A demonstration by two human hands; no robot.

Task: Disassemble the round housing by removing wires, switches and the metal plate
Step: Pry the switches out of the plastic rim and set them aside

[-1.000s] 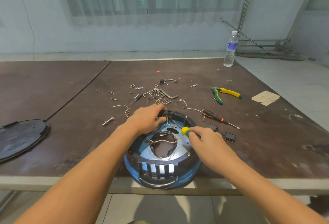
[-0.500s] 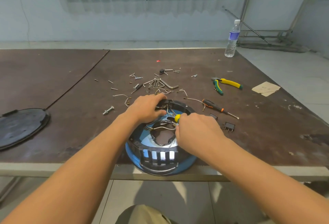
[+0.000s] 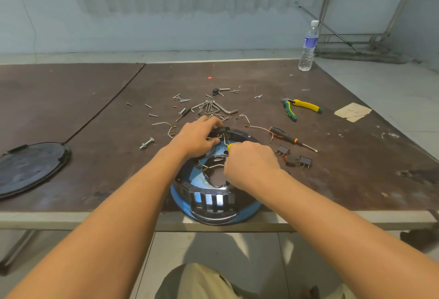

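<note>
the round housing (image 3: 213, 206), blue with a black slotted grille on its near side, sits at the table's (image 3: 95, 156) 6 o'clock edge and overhangs it slightly. inside it a shiny metal plate (image 3: 190, 175) with a large central opening is in place, and thin pale wires (image 3: 213, 166) cross that opening.

the left hand (image 3: 197, 138) reaches in from 8 o'clock and grips the black switch block (image 3: 219, 131) at the housing's 12 o'clock rim, fingers curled over its top, thumb below. the right hand (image 3: 249, 163) comes in from 4 o'clock, clenched around a yellow-handled tool (image 3: 230, 146). only the yellow end shows past the knuckles, and its tip is hidden.

three loose switches (image 3: 294, 157) lie just beside the housing at 3 o'clock. an orange-and-black screwdriver (image 3: 288, 137) lies at 2 o'clock, with yellow-and-green pliers (image 3: 301, 106) farther out the same way. a set of hex keys (image 3: 218, 107) and scattered screws lie at 12 o'clock. a loose wire (image 3: 164, 123) and a bolt (image 3: 146, 143) lie at 10 o'clock. a flat black lid (image 3: 31, 168) rests well apart at 9 o'clock. a water bottle (image 3: 308, 46) stands upright at the table's far 1 o'clock corner, and a cardboard scrap (image 3: 353, 112) lies by the right edge.
</note>
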